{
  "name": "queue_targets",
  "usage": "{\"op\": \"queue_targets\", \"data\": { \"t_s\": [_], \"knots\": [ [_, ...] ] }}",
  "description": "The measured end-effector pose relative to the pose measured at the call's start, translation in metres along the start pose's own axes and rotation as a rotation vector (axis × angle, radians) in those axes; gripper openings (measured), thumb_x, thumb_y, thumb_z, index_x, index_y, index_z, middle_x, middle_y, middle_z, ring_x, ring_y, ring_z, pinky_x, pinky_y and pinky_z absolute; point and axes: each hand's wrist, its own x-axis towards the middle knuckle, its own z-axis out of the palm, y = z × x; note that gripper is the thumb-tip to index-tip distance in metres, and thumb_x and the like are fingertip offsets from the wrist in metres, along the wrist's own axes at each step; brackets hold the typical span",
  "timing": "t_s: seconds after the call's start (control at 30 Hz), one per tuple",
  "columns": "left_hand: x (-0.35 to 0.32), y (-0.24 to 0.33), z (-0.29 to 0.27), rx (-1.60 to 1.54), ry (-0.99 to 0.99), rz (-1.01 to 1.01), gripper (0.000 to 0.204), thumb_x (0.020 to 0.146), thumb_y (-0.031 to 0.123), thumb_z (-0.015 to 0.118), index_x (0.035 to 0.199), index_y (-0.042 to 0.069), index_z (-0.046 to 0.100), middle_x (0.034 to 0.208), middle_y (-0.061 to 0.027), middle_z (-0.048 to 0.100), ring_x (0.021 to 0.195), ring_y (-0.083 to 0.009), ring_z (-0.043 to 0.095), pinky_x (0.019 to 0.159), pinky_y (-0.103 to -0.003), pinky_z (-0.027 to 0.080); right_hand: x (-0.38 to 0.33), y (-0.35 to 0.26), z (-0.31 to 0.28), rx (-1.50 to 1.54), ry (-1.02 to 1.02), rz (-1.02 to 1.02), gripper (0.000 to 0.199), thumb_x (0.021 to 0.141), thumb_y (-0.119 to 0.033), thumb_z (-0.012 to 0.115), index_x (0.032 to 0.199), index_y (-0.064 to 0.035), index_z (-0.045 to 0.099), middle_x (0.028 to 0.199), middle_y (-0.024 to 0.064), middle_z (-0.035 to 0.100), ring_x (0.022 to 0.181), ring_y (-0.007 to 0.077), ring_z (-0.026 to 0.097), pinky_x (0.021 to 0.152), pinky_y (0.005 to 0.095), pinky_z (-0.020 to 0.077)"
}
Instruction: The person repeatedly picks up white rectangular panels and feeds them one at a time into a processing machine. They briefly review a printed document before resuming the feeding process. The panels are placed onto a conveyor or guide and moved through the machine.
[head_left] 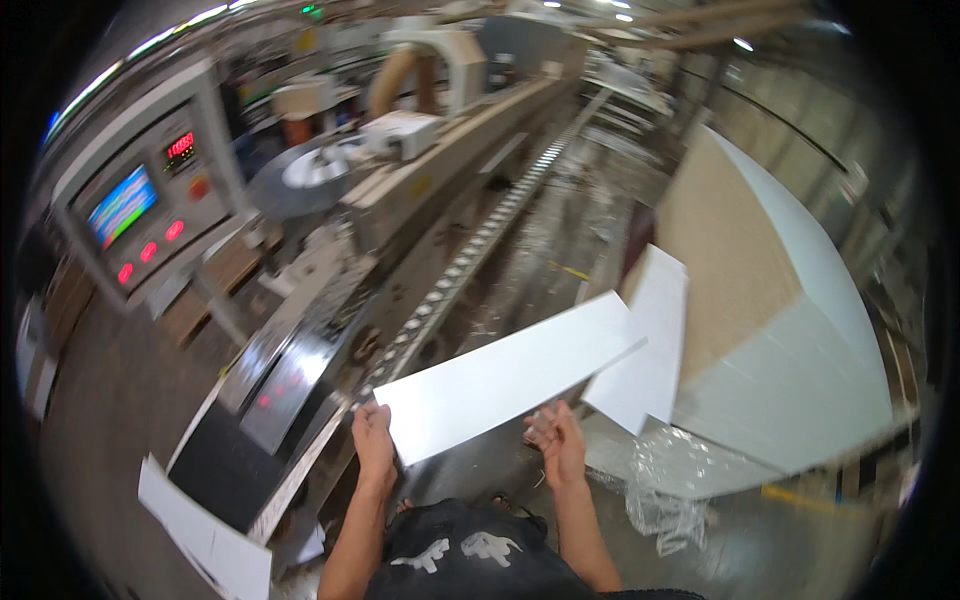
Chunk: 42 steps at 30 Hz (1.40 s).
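A long white panel (510, 380) is held tilted in front of me, its far end up to the right. My left hand (373, 440) is closed on the panel's near left corner, thumb along the edge. Just below the panel's near long edge is my right hand (558, 442), its fingers loosely curled and apart; a small gap seems to lie between them and the panel. Behind the held panel's far end, a second white panel (655, 335) leans against a big stack of boards (745, 270).
To the left runs an edge-machine with a roller track (470, 255) and a dark infeed table (235, 455). A control panel (150, 200) with screen and red buttons stands beyond. White offcuts (205, 530) lie at lower left; clear plastic wrap (665, 490) hangs at lower right.
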Motion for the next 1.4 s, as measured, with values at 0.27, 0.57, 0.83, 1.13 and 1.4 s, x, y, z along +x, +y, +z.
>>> {"op": "queue_targets", "data": {
  "t_s": [0.27, 0.57, 0.83, 1.13, 1.4],
  "knots": [
    [-0.013, 0.003, -0.242, 0.405, 0.480, 0.339, 0.031, 0.110, 0.025, 0.051, 0.107, -0.003, 0.064, 0.091, -0.0060, 0.064, 0.087, -0.0135, 0.055, 0.081, -0.031, 0.047, 0.010, 0.119, 0.106, -0.251, -0.301, 0.346, 0.032, 0.104, -0.024, 0.061, 0.123, 0.0017, 0.058, 0.107, 0.0117, 0.067, 0.094, 0.0250, 0.071, 0.078, 0.0413, 0.0627],
    [-0.020, -0.043, -0.393, 0.466, 0.955, 0.283, 0.035, 0.110, 0.026, 0.051, 0.103, -0.005, 0.067, 0.086, -0.0058, 0.066, 0.077, -0.0130, 0.055, 0.073, -0.031, 0.047, 0.007, 0.279, 0.242, -0.543, -0.561, 0.604, 0.025, 0.099, -0.017, 0.068, 0.112, 0.0002, 0.056, 0.097, 0.0102, 0.062, 0.086, 0.0246, 0.069, 0.079, 0.0412, 0.0645],
    [0.018, -0.019, -0.385, 0.283, 0.658, 0.159, 0.069, 0.098, 0.014, 0.070, 0.156, -0.003, 0.038, 0.134, -0.0233, 0.066, 0.118, -0.0305, 0.067, 0.103, -0.039, 0.050, 0.033, 0.318, 0.284, -0.588, -0.587, 0.453, 0.104, 0.091, -0.005, 0.075, 0.165, 0.0004, 0.002, 0.123, 0.0148, 0.059, 0.100, 0.0239, 0.067, 0.081, 0.0353, 0.0610],
    [-0.010, 0.016, -0.361, 1.020, 0.474, 0.161, 0.097, 0.069, 0.003, 0.086, 0.156, 0.001, 0.042, 0.162, -0.0218, 0.042, 0.146, -0.0405, 0.042, 0.122, -0.045, 0.034, 0.079, 0.339, 0.263, -1.278, -0.910, -0.484, 0.085, 0.094, -0.029, 0.074, 0.149, 0.0179, 0.030, 0.165, 0.0442, -0.002, 0.156, 0.0574, 0.004, 0.127, 0.0538, 0.0148],
    [0.015, 0.015, -0.319, 1.056, 0.520, 0.090, 0.090, 0.066, 0.001, 0.088, 0.149, 0.005, 0.053, 0.157, -0.0212, 0.049, 0.142, -0.0394, 0.047, 0.116, -0.047, 0.038, 0.122, 0.308, 0.267, -1.098, -1.018, -0.404, 0.058, 0.096, -0.010, 0.063, 0.136, 0.0229, 0.036, 0.162, 0.0475, -0.005, 0.153, 0.0618, -0.004, 0.126, 0.0544, 0.0158]
  ]
}}
